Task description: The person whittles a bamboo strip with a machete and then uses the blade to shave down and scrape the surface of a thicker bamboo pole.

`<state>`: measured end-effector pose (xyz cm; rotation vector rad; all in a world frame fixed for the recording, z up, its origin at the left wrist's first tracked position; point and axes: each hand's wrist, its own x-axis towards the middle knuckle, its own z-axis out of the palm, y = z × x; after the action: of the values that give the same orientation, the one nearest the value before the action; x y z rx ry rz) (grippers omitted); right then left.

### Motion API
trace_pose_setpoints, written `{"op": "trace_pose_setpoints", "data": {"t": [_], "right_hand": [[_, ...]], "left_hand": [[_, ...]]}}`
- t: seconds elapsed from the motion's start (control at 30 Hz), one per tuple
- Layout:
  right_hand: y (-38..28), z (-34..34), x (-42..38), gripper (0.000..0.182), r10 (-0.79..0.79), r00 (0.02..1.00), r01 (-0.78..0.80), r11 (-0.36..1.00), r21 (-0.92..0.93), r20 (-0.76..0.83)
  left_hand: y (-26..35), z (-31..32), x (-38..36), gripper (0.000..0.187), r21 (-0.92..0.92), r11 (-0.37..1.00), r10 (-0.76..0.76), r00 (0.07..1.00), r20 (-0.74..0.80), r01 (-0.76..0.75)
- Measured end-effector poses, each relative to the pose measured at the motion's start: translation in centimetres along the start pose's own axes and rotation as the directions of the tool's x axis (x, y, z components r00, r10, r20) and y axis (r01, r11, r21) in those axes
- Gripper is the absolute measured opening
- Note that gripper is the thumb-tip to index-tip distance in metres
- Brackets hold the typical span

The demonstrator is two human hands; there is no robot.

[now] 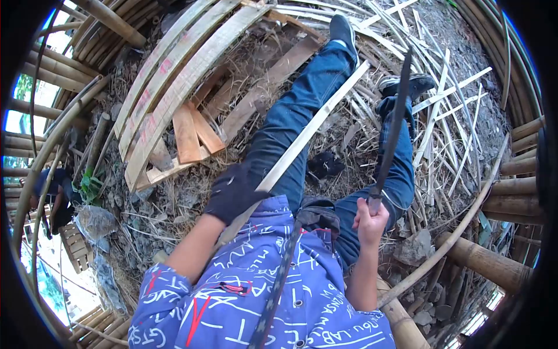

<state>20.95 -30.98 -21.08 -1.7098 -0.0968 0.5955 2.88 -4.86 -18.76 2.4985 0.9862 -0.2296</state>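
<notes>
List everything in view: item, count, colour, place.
Long knife: one, dark, in the right hand
Long strip: one, pale, in the left hand
Curved-looking slats: at least three, pale with pink marks, upper left
Short boards: two, reddish brown, beside the slats
Loose strips: many, pale, ground at upper right
Bamboo poles: many, tan, both sides
Rock: one large, grey, lower right
Plant: one, green, left
Another person: one, dark clothing, far left
Shirt: one, blue-purple with lettering, bottom
Jeans: one pair, blue, centre
Shoes: two, dark, top
Left hand: one, dark glove, centre
Right hand: one, bare, right of centre
</notes>
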Motion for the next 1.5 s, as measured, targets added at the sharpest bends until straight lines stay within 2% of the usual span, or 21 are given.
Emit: {"op": "trace_pose_setpoints", "data": {"t": [0.03,0.1,0.27,0.37,0.4,0.47,0.57,0.63,0.8,0.87,0.93,0.97,1.0,1.03,1.13,1.17,1.27,1.33,1.37,1.43,1.5], "right_hand": [[-0.1,0.2,-0.1,0.029,0.026,1.0,-0.026,0.999,0.026,-0.016],[0.2,0.4,-0.1,0.026,0.084,0.996,-0.081,0.993,0.089,-0.03],[0.0,1.1,-0.6,0.027,0.09,0.996,-0.091,0.995,0.042,0.007],[-0.5,1.6,-1.5,0.028,0.071,0.995,-0.071,0.997,0.002,0.063],[-0.4,1.7,-1.8,0.028,0.07,0.996,-0.07,0.998,0.008,0.063],[0.0,1.9,-2.2,0.03,0.027,0.994,-0.025,0.999,-0.024,0.104],[0.4,2.0,-2.5,0.038,0.007,0.984,-0.012,1.0,0.026,0.177],[0.1,2.3,-2.7,0.047,0.001,0.973,-0.012,0.999,0.043,0.23],[-0.8,2.9,-3.5,0.05,-0.042,0.951,0.043,0.999,0.004,0.306],[-0.3,3.1,-3.9,0.05,-0.097,0.922,0.14,0.986,-0.091,0.374],[-0.5,3.6,-4.3,0.05,-0.079,0.919,0.115,0.991,-0.071,0.387],[-0.5,3.8,-4.3,0.051,-0.089,0.916,0.13,0.988,-0.08,0.392],[-0.6,3.9,-4.4,0.051,-0.1,0.915,0.147,0.985,-0.09,0.391],[-0.8,3.9,-4.4,0.05,-0.099,0.919,0.145,0.985,-0.094,0.383],[-1.1,3.1,-4.5,0.049,-0.102,0.94,0.155,0.978,-0.142,0.325],[-0.8,2.6,-4.4,0.041,-0.102,0.959,0.145,0.979,-0.147,0.263],[-0.5,1.1,-4.5,0.044,-0.064,0.981,0.105,0.969,-0.224,0.186],[-1.3,0.3,-4.8,0.043,0.024,0.987,0.008,0.981,-0.194,0.162],[-1.1,-0.1,-4.9,0.043,0.042,0.988,-0.013,0.982,-0.191,0.146],[-0.8,-0.4,-4.8,0.044,0.068,0.989,-0.043,0.982,-0.183,0.133],[-0.5,-0.4,-4.8,0.046,0.047,0.989,-0.013,0.972,-0.233,0.14]], "left_hand": [[-0.7,-0.8,-1.8,0.076,-0.003,1.0,-0.014,1.0,0.012,0.014],[-1.9,-2.4,-5.0,0.068,0.043,0.996,-0.09,0.93,0.357,0.08],[-4.1,-4.3,-8.3,0.046,-0.025,0.973,-0.191,0.867,0.46,0.228],[-5.2,-5.2,-8.3,0.045,-0.114,0.906,-0.242,0.718,0.652,0.409],[-5.1,-5.3,-8.4,0.045,-0.11,0.907,-0.245,0.72,0.649,0.407],[-4.7,-5.3,-8.7,0.036,-0.291,0.796,-0.258,0.733,0.63,0.531],[-4.9,-5.2,-8.5,0.03,-0.335,0.844,-0.142,0.777,0.613,0.419],[-4.0,-6.2,-8.6,0.029,-0.338,0.838,-0.146,0.772,0.618,0.429],[-2.5,-8.9,-9.4,0.026,-0.283,0.861,-0.17,0.763,0.624,0.423],[-1.9,-9.8,-9.7,0.023,-0.385,0.756,-0.17,0.728,0.664,0.528],[-1.0,-9.5,-8.7,0.024,-0.376,0.778,-0.152,0.732,0.664,0.503],[-0.1,-9.4,-7.9,0.025,-0.457,0.728,-0.077,0.723,0.687,0.512],[0.9,-9.2,-7.1,0.025,-0.532,0.671,0.006,0.714,0.7,0.516],[1.0,-7.7,-6.1,0.031,-0.571,0.723,0.115,0.747,0.654,0.389],[4.5,-5.3,-2.4,0.027,-0.585,0.726,0.169,0.731,0.661,0.361],[5.1,-4.6,-1.3,0.027,-0.591,0.734,0.204,0.722,0.661,0.334],[7.4,-2.6,1.7,0.025,-0.623,0.713,0.312,0.65,0.693,0.321],[7.8,-1.8,2.5,0.022,-0.57,0.697,0.264,0.583,0.769,0.435],[7.9,-1.4,2.8,0.022,-0.574,0.702,0.28,0.577,0.767,0.422],[7.6,-0.8,2.7,0.023,-0.565,0.59,0.245,0.538,0.806,0.578],[7.2,-0.1,2.4,0.024,-0.561,0.619,0.242,0.545,0.802,0.55]]}}
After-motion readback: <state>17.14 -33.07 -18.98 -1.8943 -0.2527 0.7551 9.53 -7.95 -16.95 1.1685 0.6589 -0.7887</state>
